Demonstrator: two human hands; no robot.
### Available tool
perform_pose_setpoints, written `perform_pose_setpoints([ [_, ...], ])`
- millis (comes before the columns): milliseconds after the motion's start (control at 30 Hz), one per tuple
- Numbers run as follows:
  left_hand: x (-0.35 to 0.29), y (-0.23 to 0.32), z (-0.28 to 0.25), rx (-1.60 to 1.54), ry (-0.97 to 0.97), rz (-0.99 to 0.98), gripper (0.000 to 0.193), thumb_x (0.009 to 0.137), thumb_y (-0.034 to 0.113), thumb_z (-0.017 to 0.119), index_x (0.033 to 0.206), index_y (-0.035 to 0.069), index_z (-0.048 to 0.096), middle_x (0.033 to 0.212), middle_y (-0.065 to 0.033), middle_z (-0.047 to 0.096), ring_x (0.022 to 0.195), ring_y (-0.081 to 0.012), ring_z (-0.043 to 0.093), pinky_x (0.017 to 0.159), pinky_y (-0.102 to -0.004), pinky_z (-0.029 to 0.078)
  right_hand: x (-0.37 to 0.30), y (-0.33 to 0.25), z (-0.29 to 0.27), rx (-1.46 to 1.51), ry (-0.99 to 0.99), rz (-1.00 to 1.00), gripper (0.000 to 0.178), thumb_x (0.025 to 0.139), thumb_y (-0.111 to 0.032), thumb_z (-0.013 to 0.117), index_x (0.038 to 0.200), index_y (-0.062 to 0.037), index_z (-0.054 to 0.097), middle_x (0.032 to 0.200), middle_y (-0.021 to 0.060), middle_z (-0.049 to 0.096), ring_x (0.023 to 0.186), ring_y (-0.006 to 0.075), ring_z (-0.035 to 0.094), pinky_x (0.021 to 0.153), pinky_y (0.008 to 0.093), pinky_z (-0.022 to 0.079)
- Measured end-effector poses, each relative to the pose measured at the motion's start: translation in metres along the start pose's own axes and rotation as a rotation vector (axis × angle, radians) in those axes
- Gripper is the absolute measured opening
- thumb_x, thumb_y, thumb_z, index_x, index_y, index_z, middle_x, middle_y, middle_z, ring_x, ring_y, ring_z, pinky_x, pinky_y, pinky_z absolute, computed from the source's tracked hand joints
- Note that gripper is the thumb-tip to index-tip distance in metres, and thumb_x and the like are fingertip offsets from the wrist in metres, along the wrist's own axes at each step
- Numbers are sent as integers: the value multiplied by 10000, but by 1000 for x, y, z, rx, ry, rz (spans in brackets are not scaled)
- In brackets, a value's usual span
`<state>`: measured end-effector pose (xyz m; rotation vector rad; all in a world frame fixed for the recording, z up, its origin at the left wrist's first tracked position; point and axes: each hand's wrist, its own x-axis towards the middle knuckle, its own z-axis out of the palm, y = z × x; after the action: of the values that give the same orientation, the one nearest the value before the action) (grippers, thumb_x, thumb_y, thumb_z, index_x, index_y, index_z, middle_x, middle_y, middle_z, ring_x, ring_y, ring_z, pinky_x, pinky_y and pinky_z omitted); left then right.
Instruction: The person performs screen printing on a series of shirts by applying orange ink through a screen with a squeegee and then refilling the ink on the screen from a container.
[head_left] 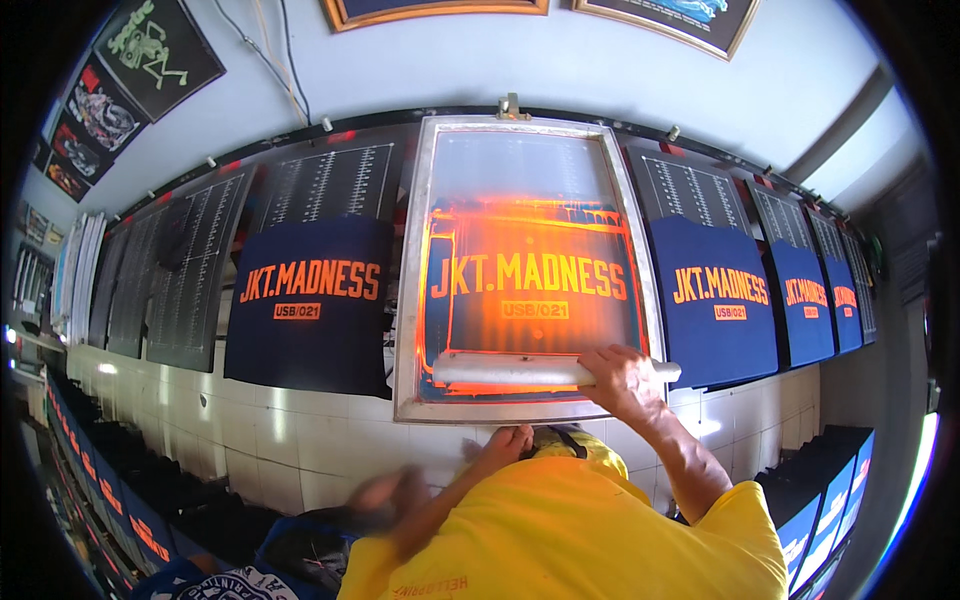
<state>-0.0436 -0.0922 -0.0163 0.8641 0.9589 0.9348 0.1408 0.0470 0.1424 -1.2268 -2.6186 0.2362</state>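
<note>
My right hand is closed around the right part of a long silver squeegee. The squeegee lies across the lower part of a screen-printing frame with pale metal sides. Orange ink streaks the mesh, and lettering shows through it over dark navy fabric. At the frame's lower edge my left hand has its fingers curled; whether they grip the frame or something else is hidden.
Navy printed fabric panels lie on sloped boards left and right of the frame. A metal clamp sits at its top. A co-worker's patterned dark sleeve and a blurred limb are at lower left. More panels stand lower right.
</note>
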Motion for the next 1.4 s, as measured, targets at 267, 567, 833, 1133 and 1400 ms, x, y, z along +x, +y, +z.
perform_pose_setpoints([
  [267,4,-9,2,87,16,-40,410,1036,310,368,719,57,431,672,0,406,637,-127,366,617,-300,353,106,60,24,-32,128,62,217,703,-190,755,847,-105,617,762,96,651,727,292,661,641,423,529],
  [567,-1,-15,4,99,-9,-17,329,1036,275,394,826,34,471,667,-25,448,637,-139,435,624,-307,405,176,91,43,-184,13,14,270,729,-220,747,929,-83,628,879,126,675,787,306,670,689,438,530],
  [833,-4,-11,5,81,28,-38,318,1033,265,408,839,23,479,666,-35,472,629,-139,466,615,-306,416,128,65,44,-212,91,-142,327,715,-248,766,980,-119,626,844,72,656,819,249,658,705,420,515],
  [1133,9,-18,-9,41,14,-14,316,1035,282,401,848,39,475,668,-17,453,631,-133,446,621,-296,407,24,-7,28,-96,18,-164,278,668,-211,767,870,-104,607,820,66,613,812,256,637,688,395,535],
  [1400,18,29,-20,-201,-52,-429,363,1042,334,371,931,36,546,665,21,379,593,-72,329,557,-209,290,38,12,4,-27,42,-33,290,658,-183,747,917,-113,637,765,56,636,747,250,636,665,372,534],
])
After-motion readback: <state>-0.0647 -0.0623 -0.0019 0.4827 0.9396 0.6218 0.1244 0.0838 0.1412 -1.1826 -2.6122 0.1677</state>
